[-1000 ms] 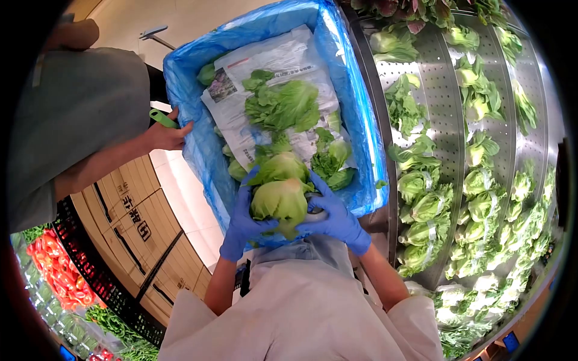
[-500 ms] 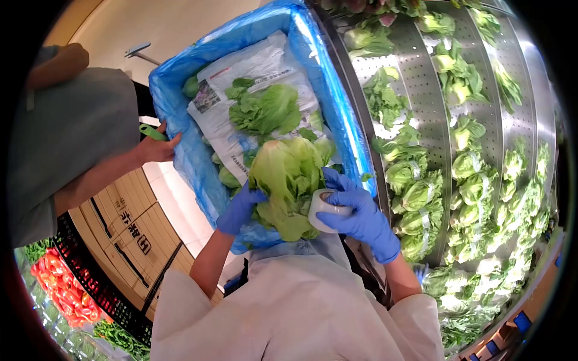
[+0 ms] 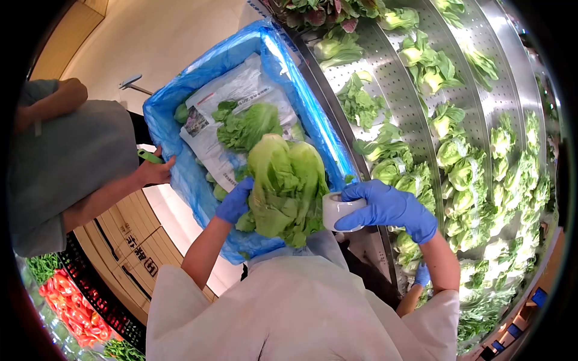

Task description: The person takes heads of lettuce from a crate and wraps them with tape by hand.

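Note:
Two heads of lettuce (image 3: 280, 186) stand side by side over the near end of a crate lined with blue plastic (image 3: 319, 114). My left hand (image 3: 236, 201), in a blue glove, grips the lettuce from its left side, with some fingers hidden behind the leaves. In my gloved right hand (image 3: 388, 207) is a roll of clear tape (image 3: 342, 212), just right of the lettuce. A faint clear strip seems to cross the leaves toward the roll. Printed paper (image 3: 208, 144) and loose green leaves (image 3: 250, 123) lie inside the crate.
At the left a person in a grey apron (image 3: 78, 150) holds the crate's edge and a green-handled tool (image 3: 150, 156). Shelves of greens (image 3: 463, 174) rise on the right. Another person's gloved hand (image 3: 422, 275) shows at the lower right. Cartons (image 3: 135, 253) and red peppers (image 3: 75, 307) are lower left.
The lettuce has been turned upright. My right hand has moved right with the tape roll, away from the leaves. The crate sits further left in view, and another person's gloved hand shows more fully.

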A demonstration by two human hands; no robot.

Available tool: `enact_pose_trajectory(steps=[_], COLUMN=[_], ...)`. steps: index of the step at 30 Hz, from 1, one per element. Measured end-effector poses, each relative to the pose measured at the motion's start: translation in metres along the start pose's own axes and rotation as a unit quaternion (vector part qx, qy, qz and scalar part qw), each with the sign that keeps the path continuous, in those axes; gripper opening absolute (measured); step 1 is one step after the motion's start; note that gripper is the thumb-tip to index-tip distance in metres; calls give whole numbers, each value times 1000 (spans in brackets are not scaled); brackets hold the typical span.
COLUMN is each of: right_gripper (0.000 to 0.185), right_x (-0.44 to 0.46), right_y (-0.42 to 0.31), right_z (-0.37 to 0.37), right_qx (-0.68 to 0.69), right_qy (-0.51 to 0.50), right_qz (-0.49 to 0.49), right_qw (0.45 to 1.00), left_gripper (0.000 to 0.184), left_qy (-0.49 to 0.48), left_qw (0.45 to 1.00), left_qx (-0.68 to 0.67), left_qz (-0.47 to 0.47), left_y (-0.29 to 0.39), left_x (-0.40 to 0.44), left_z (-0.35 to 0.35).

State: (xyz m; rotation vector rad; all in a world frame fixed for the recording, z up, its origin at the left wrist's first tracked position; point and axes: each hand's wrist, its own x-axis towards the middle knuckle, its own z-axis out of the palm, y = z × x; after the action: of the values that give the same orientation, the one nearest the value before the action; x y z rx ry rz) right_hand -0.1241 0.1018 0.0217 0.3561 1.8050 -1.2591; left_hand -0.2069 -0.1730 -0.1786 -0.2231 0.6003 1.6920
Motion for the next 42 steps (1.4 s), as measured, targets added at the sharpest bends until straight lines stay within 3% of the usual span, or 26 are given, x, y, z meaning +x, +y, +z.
enact_pose_trajectory(steps=[6,9,12,15,17,20,22,24,25,27,28,30,32,35,38,42], right_gripper=[57,60,59,52,46,42,34,33,38,49,49,48,47,29,24,29], right_x=[-19,-21,-21,-8,4,24,43,71,86,82,82,77,76,88,53,39], right_y=[-1,-3,4,39,66,103,133,174,193,194,191,177,165,165,100,66], right_z=[-23,-22,-8,1,13,36,58,82,101,125,129,132,119,109,78,69], right_qx=[-11,-14,-82,-36,-33,-40,37,29,360,518,519,411,422,609,628,628], right_qy=[13,-59,-31,-35,-27,-50,57,27,-2,-58,-63,-128,-150,-140,-103,-66], right_qz=[-33,13,20,-17,-21,-109,-223,-214,-123,-90,-89,-214,-183,40,116,103], right_qw=[999,998,996,999,999,992,972,976,925,849,848,877,875,780,763,769], left_gripper=[45,45,45,45,44,44,44,46,48,48,49,52,69,67,61,61], left_qy=[3,-3,-12,-18,-28,-50,-76,-92,-35,-57,-86,-99,-125,-149,-180,-180], left_qw=[993,993,994,996,998,997,989,972,962,961,956,952,923,902,890,837], left_qx=[-55,-52,-40,-15,8,65,98,73,19,71,126,127,181,291,319,454], left_qz=[103,108,103,87,60,-10,-80,-203,-272,-260,-250,-261,-316,-283,-272,-248], left_y=[-4,-4,-4,-7,-11,-15,-11,-6,-10,-6,-3,-3,-6,-2,-9,-6], left_x=[9,14,13,10,7,-7,-19,-32,-31,-34,-34,-31,-27,-26,-23,-21], left_z=[27,26,29,34,37,46,57,70,70,89,99,106,109,137,142,160])
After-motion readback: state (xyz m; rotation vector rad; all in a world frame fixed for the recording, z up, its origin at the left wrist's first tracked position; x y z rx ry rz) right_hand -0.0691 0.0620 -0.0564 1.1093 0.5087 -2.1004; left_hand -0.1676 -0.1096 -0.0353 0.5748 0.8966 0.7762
